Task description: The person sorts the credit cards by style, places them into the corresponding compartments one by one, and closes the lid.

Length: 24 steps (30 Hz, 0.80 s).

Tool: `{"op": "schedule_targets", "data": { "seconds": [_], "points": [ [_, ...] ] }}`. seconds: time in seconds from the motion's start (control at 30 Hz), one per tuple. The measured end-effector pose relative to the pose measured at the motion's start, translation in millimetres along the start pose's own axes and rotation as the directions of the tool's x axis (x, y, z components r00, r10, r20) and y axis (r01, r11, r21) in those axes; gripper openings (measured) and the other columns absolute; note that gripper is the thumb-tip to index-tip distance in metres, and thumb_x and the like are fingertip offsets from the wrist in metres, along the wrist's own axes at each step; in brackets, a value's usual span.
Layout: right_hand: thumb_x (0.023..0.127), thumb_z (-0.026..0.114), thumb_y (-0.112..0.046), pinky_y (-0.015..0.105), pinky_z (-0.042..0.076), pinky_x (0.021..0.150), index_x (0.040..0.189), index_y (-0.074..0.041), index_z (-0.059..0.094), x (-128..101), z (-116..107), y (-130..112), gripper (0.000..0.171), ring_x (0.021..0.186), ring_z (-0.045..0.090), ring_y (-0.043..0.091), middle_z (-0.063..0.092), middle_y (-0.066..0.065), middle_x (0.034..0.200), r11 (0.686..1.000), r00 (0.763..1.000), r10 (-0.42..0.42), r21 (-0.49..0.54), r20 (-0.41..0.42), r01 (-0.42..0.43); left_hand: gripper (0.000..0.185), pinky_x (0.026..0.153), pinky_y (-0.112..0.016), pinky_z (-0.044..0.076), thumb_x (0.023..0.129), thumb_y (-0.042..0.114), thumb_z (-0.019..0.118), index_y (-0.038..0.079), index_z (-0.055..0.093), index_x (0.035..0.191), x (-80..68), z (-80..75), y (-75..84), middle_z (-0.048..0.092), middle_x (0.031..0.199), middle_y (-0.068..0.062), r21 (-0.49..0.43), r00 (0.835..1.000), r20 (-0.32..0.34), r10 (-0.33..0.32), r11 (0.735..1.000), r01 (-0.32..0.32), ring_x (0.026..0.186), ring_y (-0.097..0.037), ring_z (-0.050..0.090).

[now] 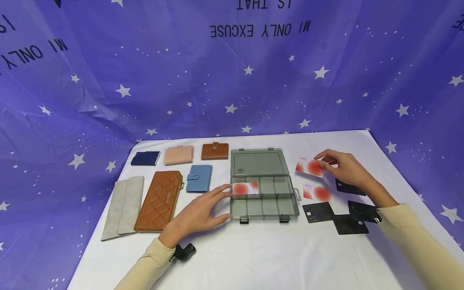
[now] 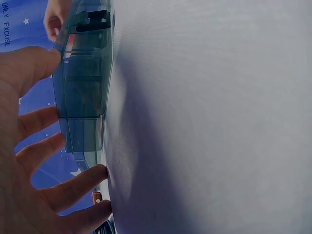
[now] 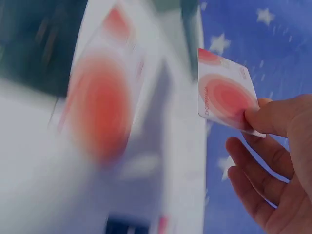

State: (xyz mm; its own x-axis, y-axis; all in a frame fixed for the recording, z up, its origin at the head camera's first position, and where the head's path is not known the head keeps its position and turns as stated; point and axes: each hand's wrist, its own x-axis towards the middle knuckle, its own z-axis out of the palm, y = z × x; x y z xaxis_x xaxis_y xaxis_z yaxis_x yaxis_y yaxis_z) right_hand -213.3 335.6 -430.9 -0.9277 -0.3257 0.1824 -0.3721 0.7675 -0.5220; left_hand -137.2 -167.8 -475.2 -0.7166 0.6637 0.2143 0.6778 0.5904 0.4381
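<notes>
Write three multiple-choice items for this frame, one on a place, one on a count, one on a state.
1. Where does the red-and-white card already stored lie? A. rear-left compartment of the box; B. on the lid; C. front-right compartment.
2. How many wallets and card holders lie left of the box? A. three; B. six; C. nine.
3. How is the box? A. latched; B. open, lid laid back; C. upside down.

Key: A, the stored card sits in the rear-left cell of the clear grey plastic organiser box. B, six, among them the quilted brown long wallet. B, the lid lies flat behind while the right hand pinches another red-and-white card.
</notes>
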Motion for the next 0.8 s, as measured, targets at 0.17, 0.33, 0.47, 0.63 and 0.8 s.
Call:
{"op": "schedule_targets", "data": {
  "seconds": [0.17,0.33,0.47,0.63,0.8],
  "points": [
    [0.100,0.073,-0.001,0.063,0.061,0.088,0.119,-0.012,0.076,7.7,11.4,-35.9,0.023,0.102,0.077,0.041,0.079,0.014,0.114,0.998,0.998,-0.042,0.045,-0.045,0.044,0.060,0.111,-0.050,0.053,0.099,0.045,0.077,0.019,0.062,0.151,-0.2,0.1,0.5,0.043,0.170,-0.001,-0.015,1.000,0.009,-0.009,1.000,0.010,0.142,-0.030,0.059],
    [0.099,0.074,-0.001,0.060,0.063,0.085,0.117,-0.012,0.077,15.4,29.1,-68.9,0.022,0.099,0.079,0.037,0.079,0.009,0.113,0.991,0.995,-0.089,0.099,-0.053,0.094,0.060,0.111,-0.050,0.053,0.099,0.045,0.078,0.019,0.062,0.151,0.1,-0.4,0.1,0.043,0.170,-0.001,-0.008,1.000,0.004,-0.007,1.000,0.007,0.141,-0.030,0.059],
    [0.099,0.074,-0.003,0.053,0.064,0.086,0.117,-0.014,0.077,21.5,47.1,-89.6,0.021,0.099,0.079,0.030,0.080,0.004,0.109,0.984,0.993,-0.114,0.135,-0.018,0.115,0.061,0.113,-0.049,0.051,0.098,0.045,0.078,0.020,0.061,0.151,0.3,0.2,-0.1,0.043,0.170,-0.001,-0.001,1.000,0.004,-0.009,1.000,0.009,0.143,-0.029,0.058],
    [0.099,0.076,-0.005,0.044,0.065,0.086,0.116,-0.013,0.078,28.5,71.1,-110.8,0.019,0.096,0.077,0.020,0.081,-0.001,0.104,0.976,0.988,-0.153,0.164,0.035,0.146,0.060,0.113,-0.048,0.052,0.099,0.046,0.077,0.022,0.060,0.151,0.3,0.2,-0.3,0.043,0.170,-0.002,0.000,1.000,0.007,-0.003,1.000,0.003,0.143,-0.029,0.058],
    [0.099,0.079,-0.010,0.039,0.064,0.081,0.115,-0.014,0.079,31.2,93.1,-129.0,0.017,0.088,0.075,0.011,0.080,-0.006,0.098,0.978,0.982,-0.164,0.148,0.092,0.149,0.060,0.112,-0.048,0.052,0.099,0.046,0.077,0.021,0.061,0.151,-0.3,-1.0,-0.4,0.043,0.170,-0.002,0.000,1.000,0.000,0.004,1.000,-0.004,0.142,-0.029,0.059]
  ]
}}
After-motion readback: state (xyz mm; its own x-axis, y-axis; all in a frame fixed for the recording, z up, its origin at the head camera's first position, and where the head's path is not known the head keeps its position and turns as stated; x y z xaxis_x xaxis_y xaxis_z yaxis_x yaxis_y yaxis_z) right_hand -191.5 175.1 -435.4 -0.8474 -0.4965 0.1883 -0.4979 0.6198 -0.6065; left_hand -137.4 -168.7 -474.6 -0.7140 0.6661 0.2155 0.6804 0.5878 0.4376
